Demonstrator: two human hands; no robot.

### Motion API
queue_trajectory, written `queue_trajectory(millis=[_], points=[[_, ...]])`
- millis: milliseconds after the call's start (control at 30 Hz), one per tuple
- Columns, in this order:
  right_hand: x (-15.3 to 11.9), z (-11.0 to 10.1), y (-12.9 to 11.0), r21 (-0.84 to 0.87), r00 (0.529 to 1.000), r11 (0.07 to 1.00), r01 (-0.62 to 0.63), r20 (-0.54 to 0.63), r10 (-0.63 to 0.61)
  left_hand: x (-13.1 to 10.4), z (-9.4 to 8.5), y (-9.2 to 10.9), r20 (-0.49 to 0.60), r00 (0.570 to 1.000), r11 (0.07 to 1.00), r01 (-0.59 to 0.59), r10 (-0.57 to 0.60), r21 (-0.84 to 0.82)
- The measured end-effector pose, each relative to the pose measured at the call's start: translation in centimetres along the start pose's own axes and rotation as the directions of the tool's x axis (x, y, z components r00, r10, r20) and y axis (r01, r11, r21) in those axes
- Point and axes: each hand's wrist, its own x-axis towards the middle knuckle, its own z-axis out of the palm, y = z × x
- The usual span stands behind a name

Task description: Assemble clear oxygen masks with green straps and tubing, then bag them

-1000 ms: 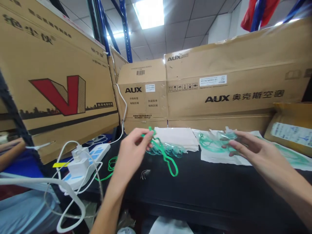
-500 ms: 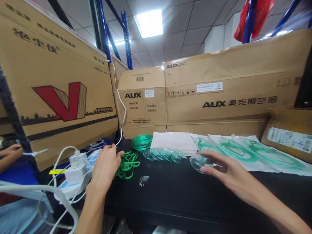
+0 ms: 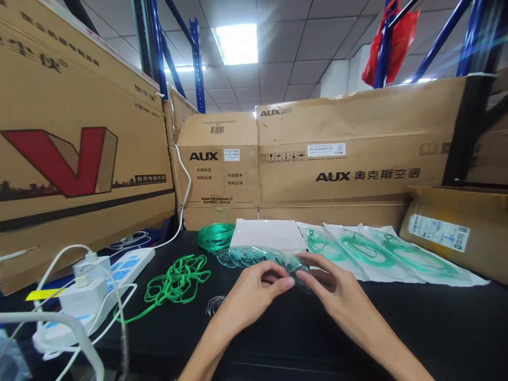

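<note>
A row of clear, green-tinted plastic face masks (image 3: pixel 246 256) lies on the black tabletop. At its right end, my right hand (image 3: pixel 333 280) grips one clear face mask (image 3: pixel 302 283) between thumb and fingers. My left hand (image 3: pixel 254 293) has its thumb and fingers closed at that mask's near left edge; the fingers partly hide it. Left of my left hand is a loose tangle of green elastic strap (image 3: pixel 178 280), one end trailing toward the power strip. Several thin, shiny wire-like pieces (image 3: pixel 214 304) lie beside my left wrist.
Behind the masks are a coil of green tubing (image 3: pixel 216 237) and a white sheet (image 3: pixel 265 234). White-backed packs of green tubing (image 3: pixel 367 251) lie at the right. A power strip (image 3: pixel 133 264) with cables is at the left. Cardboard panels (image 3: pixel 349 137) wall the back.
My left hand has left the green strap and come right to the mask in my right hand. The strap now lies drawn out leftward. The view has shifted to the right.
</note>
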Motion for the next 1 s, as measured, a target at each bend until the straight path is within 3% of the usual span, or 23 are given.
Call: queue_trajectory(millis=[167,300,467,633,833,1000], points=[[-0.1,0.3,-0.5,0.365,0.977,0.906,-0.213,0.072,0.201,0.6,1.0,-0.4,0.010,1.000,0.959,-0.024,0.028,-0.281],[-0.4,0.0,-1.3,0.428,0.951,0.850,-0.308,0.143,0.273,0.5,1.1,0.5,-0.030,0.999,0.911,0.003,-0.017,-0.412],[-0.6,0.2,-1.9,0.473,0.971,0.849,-0.236,0.148,0.187,0.0,0.3,1.0,0.087,0.993,0.801,0.111,-0.074,-0.588],[-0.1,0.1,-1.6,0.369,0.978,0.909,-0.194,0.141,0.151,0.2,0.4,0.7,0.093,0.986,0.793,0.166,-0.138,-0.585],[0.4,-1.0,-0.6,0.314,0.980,0.936,-0.161,-0.065,0.190,0.3,0.5,0.8,0.068,0.978,0.809,0.202,-0.198,-0.552],[0.7,-0.9,0.2,0.366,0.977,0.920,-0.137,-0.104,0.187,0.2,0.5,-0.2,0.083,0.980,0.789,0.194,-0.180,-0.583]])
